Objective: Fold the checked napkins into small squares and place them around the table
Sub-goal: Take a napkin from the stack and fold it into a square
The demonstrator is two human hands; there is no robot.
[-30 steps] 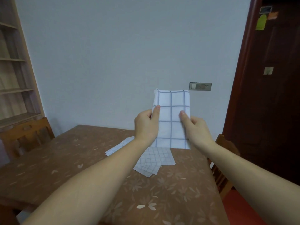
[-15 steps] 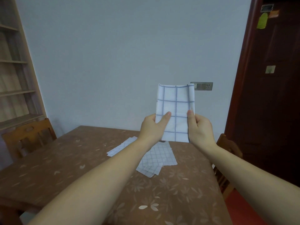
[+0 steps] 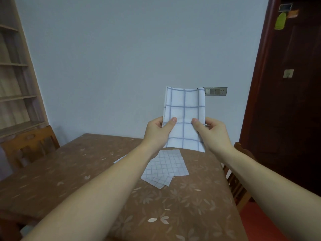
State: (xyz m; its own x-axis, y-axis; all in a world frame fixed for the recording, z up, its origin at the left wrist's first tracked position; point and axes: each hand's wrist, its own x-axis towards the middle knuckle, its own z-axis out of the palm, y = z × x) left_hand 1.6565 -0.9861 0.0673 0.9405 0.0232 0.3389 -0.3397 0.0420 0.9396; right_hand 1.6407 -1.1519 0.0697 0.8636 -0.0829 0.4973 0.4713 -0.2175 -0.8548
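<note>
The left hand (image 3: 157, 132) and the right hand (image 3: 212, 134) each pinch one long edge of the napkin (image 3: 184, 108). Their thumbs are pressed flat on the near face and the other fingers are hidden behind the cloth. The thumbs now point at each other along the same blue line about halfway up. A second ago the left thumb stood upright at the cloth's edge and the two hands sat at uneven heights. Since then they have levelled out and the thumbs have crept inward.

The napkin is held upright in the air above the far part of the desk (image 3: 86, 171), touching nothing else. It is already a tall narrow strip, so I judge the lengthwise folding done. The thumbs seem to be marking the crease for the next fold, top half over bottom, which should bring it close to a small square.

Below the hands, a loose pile of napkins (image 3: 166, 168) lies overlapping on the desk, waiting its turn. None has been set out at a place yet. A chair (image 3: 29, 145) stands at the left side.
</note>
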